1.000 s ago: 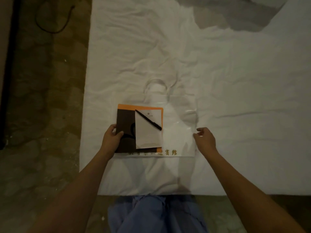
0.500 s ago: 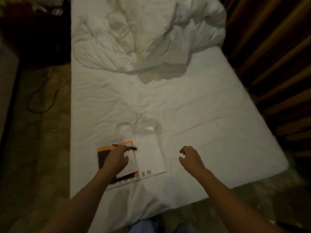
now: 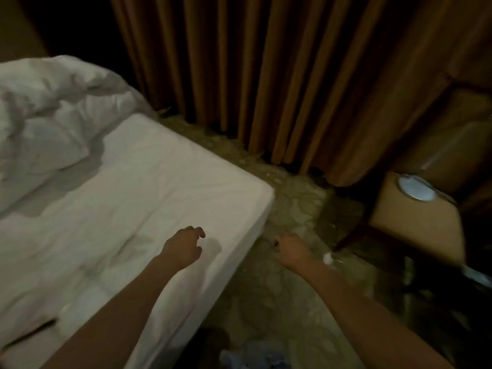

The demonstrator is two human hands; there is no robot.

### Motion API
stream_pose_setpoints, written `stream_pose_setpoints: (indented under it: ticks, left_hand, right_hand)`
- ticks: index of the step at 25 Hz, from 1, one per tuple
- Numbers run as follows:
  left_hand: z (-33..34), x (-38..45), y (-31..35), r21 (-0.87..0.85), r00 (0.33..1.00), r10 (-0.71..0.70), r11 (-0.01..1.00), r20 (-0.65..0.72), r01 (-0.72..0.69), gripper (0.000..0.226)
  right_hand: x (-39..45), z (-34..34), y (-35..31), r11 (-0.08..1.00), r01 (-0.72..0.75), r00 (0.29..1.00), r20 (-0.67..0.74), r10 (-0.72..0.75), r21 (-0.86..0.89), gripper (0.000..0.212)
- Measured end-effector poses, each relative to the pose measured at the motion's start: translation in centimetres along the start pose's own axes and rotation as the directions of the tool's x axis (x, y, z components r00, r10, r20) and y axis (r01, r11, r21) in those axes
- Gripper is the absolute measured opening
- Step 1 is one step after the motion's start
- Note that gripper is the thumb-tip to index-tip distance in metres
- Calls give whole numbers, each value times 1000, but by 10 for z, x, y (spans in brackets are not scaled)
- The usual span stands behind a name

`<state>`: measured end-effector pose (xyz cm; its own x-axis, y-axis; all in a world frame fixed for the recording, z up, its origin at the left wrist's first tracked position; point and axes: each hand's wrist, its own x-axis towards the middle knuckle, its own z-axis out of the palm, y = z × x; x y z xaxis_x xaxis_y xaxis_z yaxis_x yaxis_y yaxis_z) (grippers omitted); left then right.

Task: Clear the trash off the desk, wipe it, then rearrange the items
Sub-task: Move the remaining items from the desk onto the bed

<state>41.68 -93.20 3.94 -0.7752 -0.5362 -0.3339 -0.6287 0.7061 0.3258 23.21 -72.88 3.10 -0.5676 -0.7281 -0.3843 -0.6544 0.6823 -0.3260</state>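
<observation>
Both hands are empty with loosely curled fingers, left hand (image 3: 183, 246) over the bed (image 3: 149, 187) corner, right hand (image 3: 291, 250) over the carpet (image 3: 290, 310) near a white scrap (image 3: 328, 258), desk not in view, pen (image 3: 32, 332) barely visible at the bed's near edge.

Both bare forearms reach forward from the bottom of the view, the left one running up from the lower left and the right one from the lower right. The left hand (image 3: 183, 247) is palm down, fingers loosely curled, holding nothing. The right hand (image 3: 291, 250) is also palm down, fingers loosely bent and empty.
</observation>
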Motion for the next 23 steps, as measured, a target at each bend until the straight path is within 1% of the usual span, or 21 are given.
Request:
stream_pose_setpoints:
  ticks: [2,5,7,9,11,15,18,20,23]
  left_hand:
    - [8,23,86,53,990,134,989,36,-136,41]
    - [18,49,211,76,938,340,936,75,-345,39]
    - [26,62,285,67,890,443,890,107,-451,36]
    - [36,72,350,97,836,528,834,150,-544,38]
    - [53,80,412,154,761,613,748,213,-645,39]
    - [88,96,510,203,611,709,579,353,-790,38]
    - [112,113,579,183,521,740,493,425,-850,36]
    - [126,134,634,191,484,751,448,448,-873,34]
    - [132,170,715,203,457,758,411,465,-889,38]
  right_hand:
    - [-28,-29,66,992,-129,990,-52,129,18,31]
    - [-75,-71,155,956,-283,944,-157,292,77,33]
    - [-113,-91,204,921,-374,895,-218,389,109,35]
    - [-149,-100,246,866,-472,826,-260,500,164,35]
    - [-185,-102,284,803,-547,755,-276,595,237,32]
    - [-235,-104,349,690,-637,656,-229,719,343,27]
    - [-250,-119,403,631,-670,601,-213,770,390,12]
    - [-251,-138,445,604,-688,579,-198,791,402,13]
    - [-254,-166,499,532,-700,495,-214,842,476,10]
